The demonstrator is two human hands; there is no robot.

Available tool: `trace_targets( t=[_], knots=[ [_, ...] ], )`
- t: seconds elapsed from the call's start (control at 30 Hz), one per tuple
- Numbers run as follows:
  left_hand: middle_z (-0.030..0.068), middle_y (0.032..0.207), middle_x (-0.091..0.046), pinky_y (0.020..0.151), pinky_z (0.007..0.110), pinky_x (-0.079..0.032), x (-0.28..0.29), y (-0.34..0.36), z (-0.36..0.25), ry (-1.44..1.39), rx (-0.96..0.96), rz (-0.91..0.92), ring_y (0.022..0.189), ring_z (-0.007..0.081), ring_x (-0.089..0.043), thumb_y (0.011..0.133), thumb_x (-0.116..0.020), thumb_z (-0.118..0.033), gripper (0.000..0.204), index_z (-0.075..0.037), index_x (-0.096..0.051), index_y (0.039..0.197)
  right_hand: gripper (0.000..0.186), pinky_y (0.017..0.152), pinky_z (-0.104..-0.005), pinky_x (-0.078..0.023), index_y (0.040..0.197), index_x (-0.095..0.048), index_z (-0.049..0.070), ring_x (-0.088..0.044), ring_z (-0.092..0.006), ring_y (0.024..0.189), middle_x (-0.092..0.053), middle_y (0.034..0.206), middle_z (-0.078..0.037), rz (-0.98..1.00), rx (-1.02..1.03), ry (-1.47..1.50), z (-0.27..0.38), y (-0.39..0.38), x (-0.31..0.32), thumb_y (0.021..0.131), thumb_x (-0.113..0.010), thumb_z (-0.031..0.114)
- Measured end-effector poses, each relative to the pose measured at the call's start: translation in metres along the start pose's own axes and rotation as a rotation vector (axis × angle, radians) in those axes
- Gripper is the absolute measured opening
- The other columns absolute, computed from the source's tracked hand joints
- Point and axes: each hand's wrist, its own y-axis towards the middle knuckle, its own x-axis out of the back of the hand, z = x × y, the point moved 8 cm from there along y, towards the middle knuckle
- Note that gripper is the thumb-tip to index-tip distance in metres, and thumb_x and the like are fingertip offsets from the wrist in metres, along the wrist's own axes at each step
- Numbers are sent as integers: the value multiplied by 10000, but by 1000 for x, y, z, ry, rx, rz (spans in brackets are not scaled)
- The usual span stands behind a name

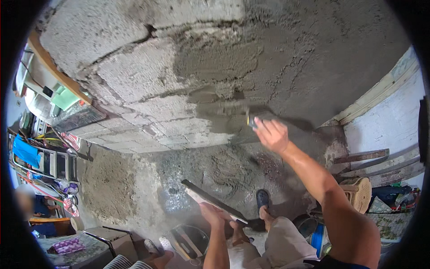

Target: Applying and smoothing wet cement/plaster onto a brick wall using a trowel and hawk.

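Note:
My right hand (272,134) is closed round the handle of a plastering trowel (249,119). Its blade is smeared by motion against the block wall (134,76), where wet grey mortar (219,60) covers part of the bare blocks. Lower down, my left hand (212,214) grips a flat mortar board (215,201) from beneath, well apart from the wall. The board is tilted, and from this angle I cannot tell how much mortar lies on it.
Loose mortar mix (109,188) and wet mortar (228,170) lie on the floor. By my left forearm stands a bucket (204,237). Another person's white clogs (165,243) are close by. A stool (358,193) and planks (363,157) stand at right; clutter fills the left.

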Motion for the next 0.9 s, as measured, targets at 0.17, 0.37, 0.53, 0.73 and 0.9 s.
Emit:
trace_targets(
  t=[0.17, 0.37, 0.53, 0.73, 0.9],
  knots=[
    [-47, 724, -473, 438, 235, -349, 17, 21, -2, 45, -11, -50, 536, 76, -454, 1020, -453, -517, 352, -173, -507, 973, 428, 530, -324, -456, 1156, -676, 31, -544, -200, 620, -600, 792, -48, -52, 16, -39, -29, 45, 2, 763, -776, 170],
    [15, 931, -599, 727, 300, -499, 1, 6, 20, 9, -53, -49, 829, 152, -593, 1030, -445, -496, 410, -112, -544, 1133, 374, 526, -348, -493, 1121, -688, 45, -587, -235, 573, -617, 766, -62, 32, -186, 130, -47, 17, -5, 780, -776, 171],
    [-13, 853, -552, 658, 266, -463, -41, -13, 21, 41, -77, -61, 763, 108, -555, 1035, -472, -443, 335, -118, -549, 1010, 339, 513, -365, -500, 1086, -690, 47, -620, -252, 567, -613, 738, -69, 179, -337, 309, -59, -29, -24, 800, -772, 209],
    [6, 727, -509, 489, 240, -392, -96, -8, 1, 172, -326, -10, 565, 93, -491, 1047, -434, -423, 355, -92, -489, 930, 371, 512, -332, -475, 1117, -694, 56, -593, -202, 587, -592, 737, -29, 160, -85, 262, -58, -42, -19, 795, -767, 225],
    [-32, 697, -453, 449, 234, -355, -137, 4, -17, 123, -401, -46, 530, 65, -431, 1051, -461, -380, 282, -119, -468, 946, 406, 523, -312, -463, 1146, -689, 53, -554, -169, 600, -575, 763, -16, -17, 93, 191, -52, 19, 0, 779, -764, 210]
  ],
)
